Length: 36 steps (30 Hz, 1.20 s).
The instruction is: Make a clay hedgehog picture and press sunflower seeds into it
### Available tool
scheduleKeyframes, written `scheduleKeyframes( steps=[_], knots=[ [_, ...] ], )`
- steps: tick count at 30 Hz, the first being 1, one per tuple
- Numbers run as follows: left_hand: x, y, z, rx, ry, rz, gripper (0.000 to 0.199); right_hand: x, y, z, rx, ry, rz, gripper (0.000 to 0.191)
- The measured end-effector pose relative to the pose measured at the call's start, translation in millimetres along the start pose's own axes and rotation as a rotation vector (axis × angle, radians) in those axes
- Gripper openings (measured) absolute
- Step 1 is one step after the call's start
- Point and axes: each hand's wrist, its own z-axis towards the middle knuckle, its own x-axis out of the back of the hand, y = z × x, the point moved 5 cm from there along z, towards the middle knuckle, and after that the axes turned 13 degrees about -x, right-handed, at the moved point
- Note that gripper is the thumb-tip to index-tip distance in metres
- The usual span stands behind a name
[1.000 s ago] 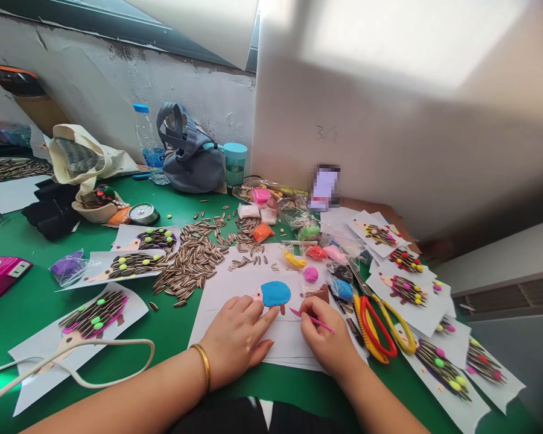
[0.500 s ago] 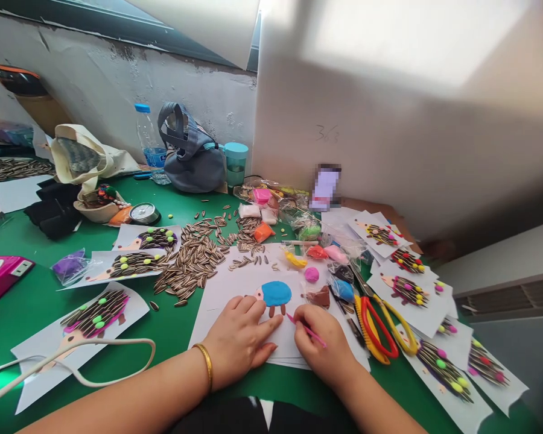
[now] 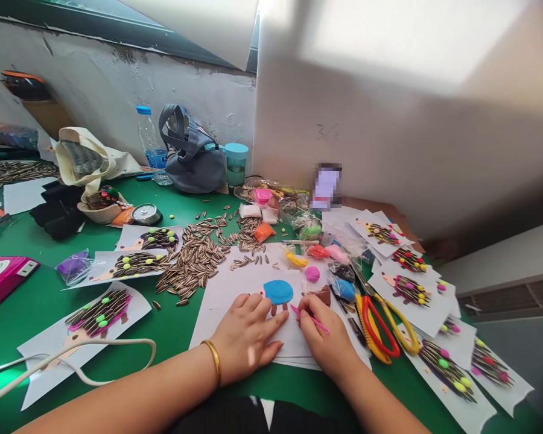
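Note:
On white paper (image 3: 221, 301) in front of me is a clay hedgehog with a smooth blue body (image 3: 278, 292), a pale face partly behind my fingers and brown feet (image 3: 279, 309). My left hand (image 3: 248, 328) lies flat on the sheet, fingers stretched, the index fingertip close to the feet. Just right of the hedgehog, my right hand (image 3: 328, 334) pinches a slim pink modelling tool (image 3: 315, 319), its pointed tip toward the feet. A ball of magenta clay (image 3: 312, 274) and a brown clay lump (image 3: 322, 295) sit beyond that hand.
Striped sunflower seeds (image 3: 194, 259) are heaped left of the paper. Scissors with red and yellow handles (image 3: 380, 328) lie at right, beside several finished hedgehog cards (image 3: 405, 289). Bagged clay (image 3: 339, 253) spreads behind. A white cable (image 3: 117, 342) crosses the left; a bag (image 3: 194, 163) stands at the back.
My right hand and the pink tool have shifted slightly right and up, the tip a little farther from the feet. My left hand stays flat on the paper. The view has turned slightly.

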Motion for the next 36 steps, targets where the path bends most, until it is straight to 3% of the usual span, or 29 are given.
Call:
scheduleKeyframes(
  steps=[6, 12, 20, 26, 30, 36],
  knots=[
    [3.9, 1, 3, -0.017, 0.094, 0.002, 0.052, 1, 0, 1, 0.03, 0.025, 0.007, 0.015],
    [4.9, 1, 6, 0.0, 0.095, 0.007, 0.048, 2, -1, 1, 0.042, 0.035, 0.011, 0.014],
    [26.8, -13, 19, 0.085, 0.175, 0.024, 0.031, 3, -2, 1, 0.023, 0.018, 0.03, 0.015],
    [14.1, -27, 40, 0.199, 0.162, -0.046, 0.038, 4, -2, 2, 0.039, 0.016, 0.057, 0.014],
    [4.2, -35, 42, 0.29, 0.187, -0.078, 0.052, 3, -1, 3, 0.047, 0.013, 0.052, 0.014],
    [-3.3, -36, 41, 0.321, 0.216, -0.049, 0.065, 1, 0, 3, 0.044, 0.016, 0.046, 0.013]
  ],
)
